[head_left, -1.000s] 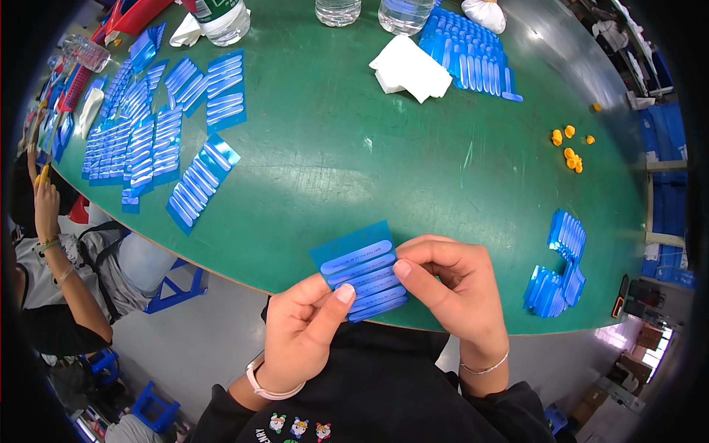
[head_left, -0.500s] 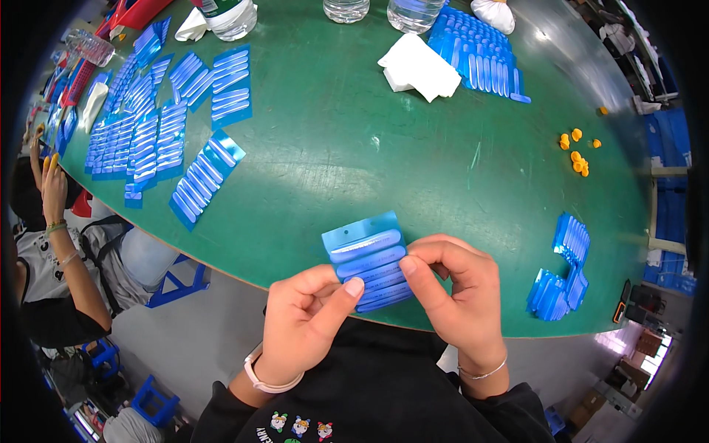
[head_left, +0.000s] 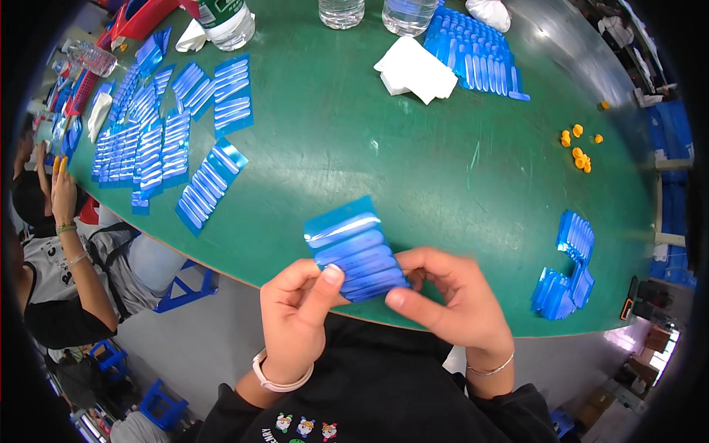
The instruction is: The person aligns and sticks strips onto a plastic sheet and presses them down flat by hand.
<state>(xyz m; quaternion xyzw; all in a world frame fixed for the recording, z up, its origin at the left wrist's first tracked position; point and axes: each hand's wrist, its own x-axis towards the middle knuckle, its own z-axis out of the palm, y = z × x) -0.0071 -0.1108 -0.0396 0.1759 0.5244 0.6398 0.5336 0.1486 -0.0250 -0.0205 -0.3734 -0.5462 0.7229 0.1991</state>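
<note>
In front of me, over the table's near edge, I hold up a blue plastic strip pack (head_left: pixel 356 251) with several puffed, finger-shaped pockets and a flat top flap. My left hand (head_left: pixel 299 303) grips its lower left side, thumb on the front and fingers behind. My right hand (head_left: pixel 454 299) has its thumb and curled fingers at the pack's lower right corner, pinching there. The pack tilts, its top leaning left. A similar blue strip pack (head_left: pixel 210 186) lies by itself on the table to the left.
Several more blue packs (head_left: pixel 151 144) cover the table's left side. Folded blue packs (head_left: pixel 565 277) lie at the right, below orange finger cots (head_left: pixel 580 159). White tissues (head_left: pixel 415 70) sit beside a blue stack (head_left: pixel 473 55) at the back. Another person's hand (head_left: pixel 65 193) is raised at the left edge.
The pack has moved slightly left and tilted further, its top flap swinging left. My right thumb has slid from the pack's upper right edge down to its lower right corner.
</note>
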